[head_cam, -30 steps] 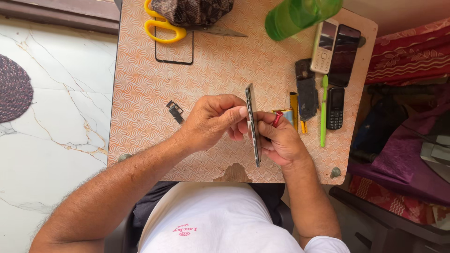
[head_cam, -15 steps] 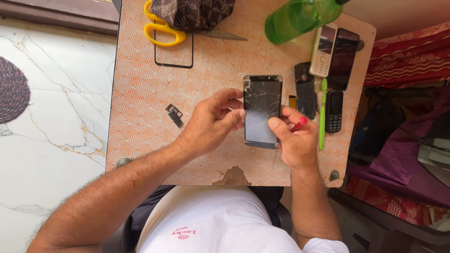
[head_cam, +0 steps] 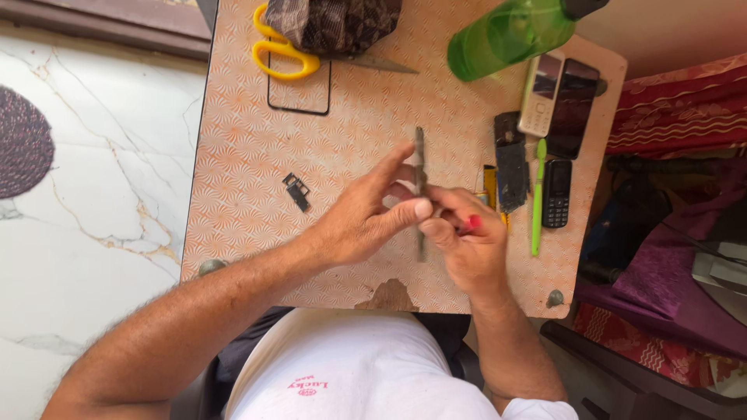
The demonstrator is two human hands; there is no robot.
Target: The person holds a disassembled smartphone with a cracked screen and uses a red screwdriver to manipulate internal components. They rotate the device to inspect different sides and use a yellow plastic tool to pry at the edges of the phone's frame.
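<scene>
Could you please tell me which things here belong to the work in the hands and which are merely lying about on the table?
In hand: the smartphone held edge-on between left hand and right hand; a red-tipped tool in the right hand.

Lying about: yellow scissors, green bottle, green pen, small keypad phone, black screen frame.

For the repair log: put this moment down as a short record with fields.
setting: small patterned table seen from above
left hand: grips the phone, held edge-on to the camera
right hand: grips the same phone, with a red-tipped tool
left of the hands: small black part
far edge: yellow scissors, green bottle
right side: several phones, green stick
</scene>
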